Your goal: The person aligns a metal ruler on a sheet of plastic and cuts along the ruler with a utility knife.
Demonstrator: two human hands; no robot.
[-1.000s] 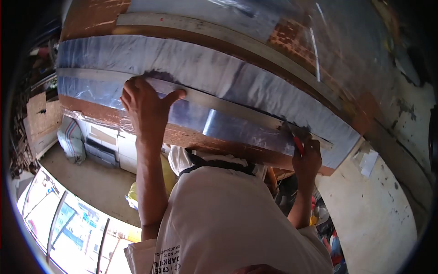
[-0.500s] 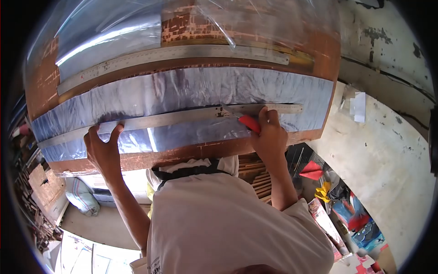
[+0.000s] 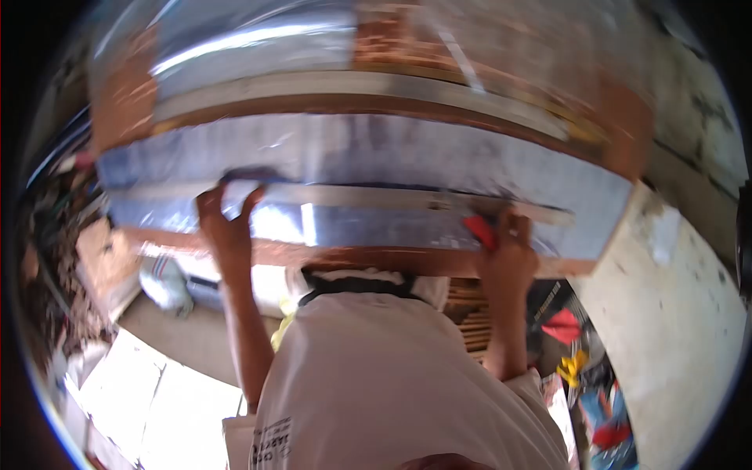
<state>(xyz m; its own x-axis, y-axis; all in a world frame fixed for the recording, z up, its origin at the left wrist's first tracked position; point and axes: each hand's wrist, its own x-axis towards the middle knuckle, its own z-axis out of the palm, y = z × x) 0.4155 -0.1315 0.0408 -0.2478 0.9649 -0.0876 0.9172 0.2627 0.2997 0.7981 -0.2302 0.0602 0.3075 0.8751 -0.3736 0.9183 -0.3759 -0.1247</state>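
Long pale straightedge (image 3: 368, 196) lengthwise on bluish sheet (image 3: 470, 160), slanted red cutter (image 3: 479, 232) alongside

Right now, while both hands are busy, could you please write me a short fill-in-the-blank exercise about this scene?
1. The right hand holds a tool whose handle is ____.
2. Of the near strip and the far strip, the left hand touches the ____ one.
3. The bluish sheet lies ____ the near strip, not on top of it.

Missing words: red; near; under.
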